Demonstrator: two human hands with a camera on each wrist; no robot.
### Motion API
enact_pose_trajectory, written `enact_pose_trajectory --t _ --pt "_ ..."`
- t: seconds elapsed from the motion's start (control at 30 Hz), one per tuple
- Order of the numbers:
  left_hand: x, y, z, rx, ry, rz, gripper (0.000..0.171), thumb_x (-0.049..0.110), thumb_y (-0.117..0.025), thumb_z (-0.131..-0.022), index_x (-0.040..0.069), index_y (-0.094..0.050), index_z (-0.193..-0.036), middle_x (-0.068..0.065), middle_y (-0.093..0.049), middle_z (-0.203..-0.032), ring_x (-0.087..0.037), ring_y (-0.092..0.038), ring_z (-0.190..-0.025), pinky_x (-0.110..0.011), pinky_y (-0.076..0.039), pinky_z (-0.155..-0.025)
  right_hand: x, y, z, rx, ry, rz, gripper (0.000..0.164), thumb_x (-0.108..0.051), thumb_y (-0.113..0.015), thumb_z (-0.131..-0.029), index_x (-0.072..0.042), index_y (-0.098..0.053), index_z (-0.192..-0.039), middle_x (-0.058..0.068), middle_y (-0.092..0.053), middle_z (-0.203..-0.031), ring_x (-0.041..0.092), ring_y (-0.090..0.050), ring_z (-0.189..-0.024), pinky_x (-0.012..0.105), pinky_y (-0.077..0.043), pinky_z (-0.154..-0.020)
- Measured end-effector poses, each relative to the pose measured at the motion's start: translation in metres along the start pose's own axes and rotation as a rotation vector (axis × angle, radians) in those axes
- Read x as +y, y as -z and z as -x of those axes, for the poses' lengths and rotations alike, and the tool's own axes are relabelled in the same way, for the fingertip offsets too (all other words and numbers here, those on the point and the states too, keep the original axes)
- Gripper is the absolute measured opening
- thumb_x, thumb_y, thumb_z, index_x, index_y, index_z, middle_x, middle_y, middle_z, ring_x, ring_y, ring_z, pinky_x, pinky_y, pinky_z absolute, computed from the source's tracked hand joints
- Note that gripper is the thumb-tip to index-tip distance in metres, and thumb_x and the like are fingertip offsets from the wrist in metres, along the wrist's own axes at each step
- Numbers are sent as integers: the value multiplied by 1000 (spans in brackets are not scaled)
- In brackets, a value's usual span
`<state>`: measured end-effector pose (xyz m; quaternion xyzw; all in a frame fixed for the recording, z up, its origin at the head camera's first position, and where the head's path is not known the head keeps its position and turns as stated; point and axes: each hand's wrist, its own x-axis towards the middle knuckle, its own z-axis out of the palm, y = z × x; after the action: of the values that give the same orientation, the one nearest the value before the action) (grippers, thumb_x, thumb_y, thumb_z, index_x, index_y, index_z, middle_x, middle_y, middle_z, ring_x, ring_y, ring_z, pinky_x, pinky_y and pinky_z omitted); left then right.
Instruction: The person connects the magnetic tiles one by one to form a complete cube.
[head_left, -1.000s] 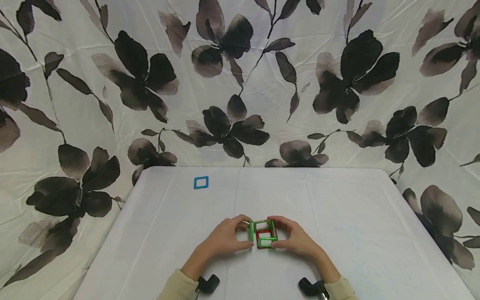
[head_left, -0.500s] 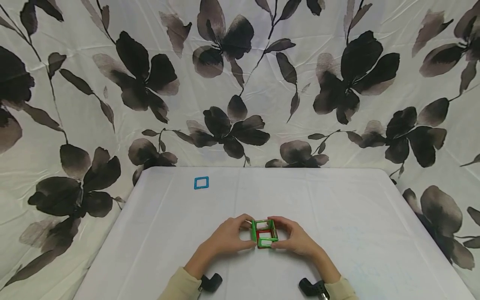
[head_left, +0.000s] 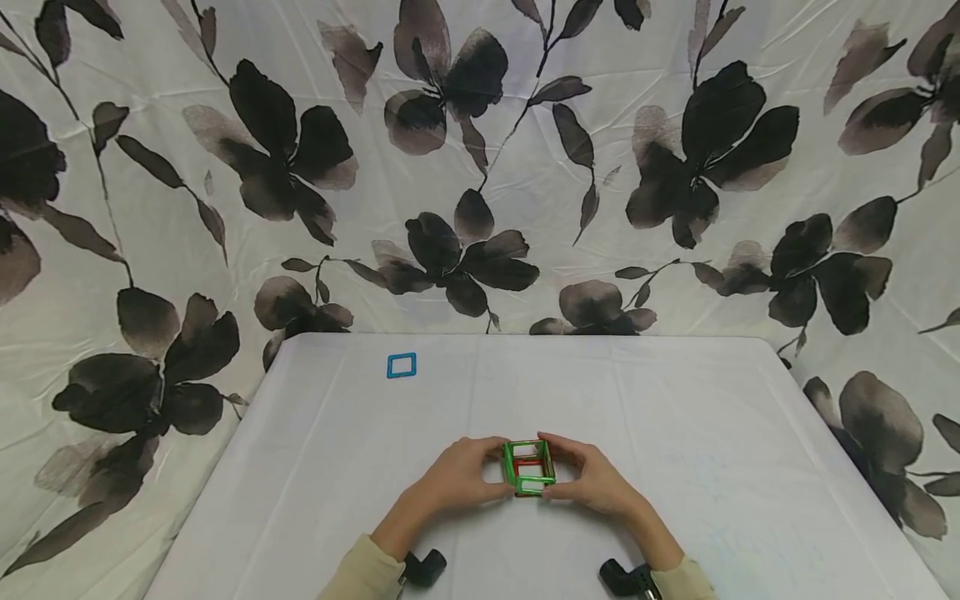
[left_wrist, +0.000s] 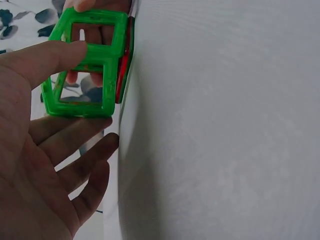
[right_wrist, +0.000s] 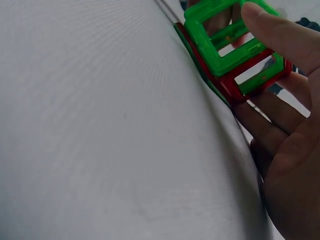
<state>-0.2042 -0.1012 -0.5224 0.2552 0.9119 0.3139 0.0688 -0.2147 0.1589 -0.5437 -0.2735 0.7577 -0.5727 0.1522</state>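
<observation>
In the head view, green square magnetic tiles [head_left: 509, 469] stand as the walls of an open-topped box on the white table. At its bottom lies a red magnetic tile [right_wrist: 234, 91], best seen in the right wrist view. My left hand [head_left: 459, 475] holds the left green wall, thumb at the near corner and fingers at the far one; the left wrist view shows the thumb over the green frame [left_wrist: 108, 85]. On the opposite side, my right hand [head_left: 604, 480] grips the box with its thumb on the near green wall [right_wrist: 220, 67] and fingers behind.
A blue magnetic tile [head_left: 391, 367] lies flat near the back left of the white table [head_left: 675, 400]. Behind the table hangs a floral cloth [head_left: 555, 275]. Black wrist cameras [head_left: 425, 568] sit at both sleeves.
My left hand has moved right with its green tile, which stood apart from the box and now closes its left side. The right hand has stayed nearly still.
</observation>
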Motion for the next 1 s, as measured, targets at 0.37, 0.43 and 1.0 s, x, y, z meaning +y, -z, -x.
enact_pose_trajectory --t 0.37,0.43,1.0 --pt "1 -4 -2 1 17 -67 60 45 -75 -80 14 -61 -130 10 -65 -113 -11 -59 -104 -36 -48 -90 -6 -6 5 88 111 39 31 -17 -84 -76 -12 -68 -102 18 -45 -145 31 -43 -132 36 -33 -107" --pt "2 -4 -2 0 25 -77 60 45 -74 -80 15 -61 -129 10 -65 -113 -11 -59 -103 -36 -48 -89 -6 -6 5 86 147 116 19 -19 -83 -78 -18 -72 -93 17 -46 -144 31 -40 -135 40 -33 -107" --pt "2 -7 -3 25 8 -62 46 30 -69 -83 17 -64 -127 10 -66 -112 -12 -60 -103 -37 -50 -86 -5 -9 6 76 218 159 12 -17 -78 -82 -22 -75 -93 21 -48 -140 37 -52 -122 46 -36 -104"
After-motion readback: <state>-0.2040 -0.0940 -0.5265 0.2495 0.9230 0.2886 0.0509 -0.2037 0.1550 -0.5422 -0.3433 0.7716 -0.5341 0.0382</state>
